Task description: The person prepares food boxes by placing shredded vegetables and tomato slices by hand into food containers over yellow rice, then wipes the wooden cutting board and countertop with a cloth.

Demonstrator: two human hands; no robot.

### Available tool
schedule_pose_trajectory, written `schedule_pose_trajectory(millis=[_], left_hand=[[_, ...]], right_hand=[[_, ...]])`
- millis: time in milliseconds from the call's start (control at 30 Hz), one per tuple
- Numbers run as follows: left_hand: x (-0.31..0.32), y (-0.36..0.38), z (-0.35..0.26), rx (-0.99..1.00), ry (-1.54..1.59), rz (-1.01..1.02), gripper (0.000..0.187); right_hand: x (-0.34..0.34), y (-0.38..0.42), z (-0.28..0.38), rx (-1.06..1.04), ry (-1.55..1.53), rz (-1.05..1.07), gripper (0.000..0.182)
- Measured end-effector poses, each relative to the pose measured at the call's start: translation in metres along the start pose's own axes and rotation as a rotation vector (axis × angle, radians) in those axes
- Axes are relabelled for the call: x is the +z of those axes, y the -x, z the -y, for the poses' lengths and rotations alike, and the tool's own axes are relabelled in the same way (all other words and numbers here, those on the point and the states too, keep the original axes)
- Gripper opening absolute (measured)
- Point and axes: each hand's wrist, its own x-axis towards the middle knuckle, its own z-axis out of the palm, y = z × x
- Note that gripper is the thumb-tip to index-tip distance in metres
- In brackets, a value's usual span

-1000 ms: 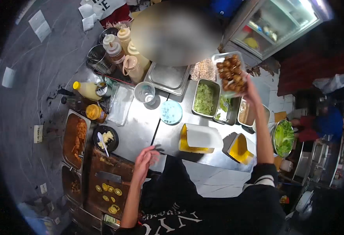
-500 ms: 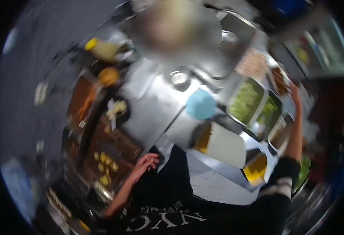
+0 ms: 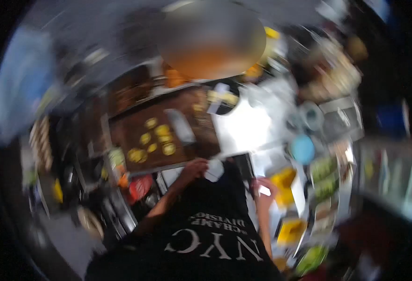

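Note:
The view is heavily motion-blurred. My left hand (image 3: 194, 168) sits at the near edge of a brown cutting board (image 3: 135, 122), next to a small white patch (image 3: 214, 171); its grip is unclear. On the board lie several yellow slices (image 3: 156, 136) and a knife (image 3: 180, 126). My right hand (image 3: 262, 189) is drawn in close to my body beside a yellow container (image 3: 283, 180). A small pale spot shows at its fingers, and the blur hides what it is.
A steel counter (image 3: 241, 126) runs right of the board, with a round blue lid (image 3: 303, 149), trays of greens (image 3: 325, 175) and a second yellow container (image 3: 292, 229). Dark shelves and clutter (image 3: 98, 187) lie at the lower left.
The camera has swung hard, so the whole scene has rotated. My right hand came back from the far tray of brown balls to my body. My left hand stays by the board edge.

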Motion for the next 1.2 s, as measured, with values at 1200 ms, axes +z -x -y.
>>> schedule_pose_trajectory(millis=[1200], left_hand=[[0.322, -0.148, 0.021, 0.426, -0.462, 0.451, 0.019]], right_hand=[[-0.256, -0.168, -0.177, 0.07, 0.9, -0.225, 0.043]])
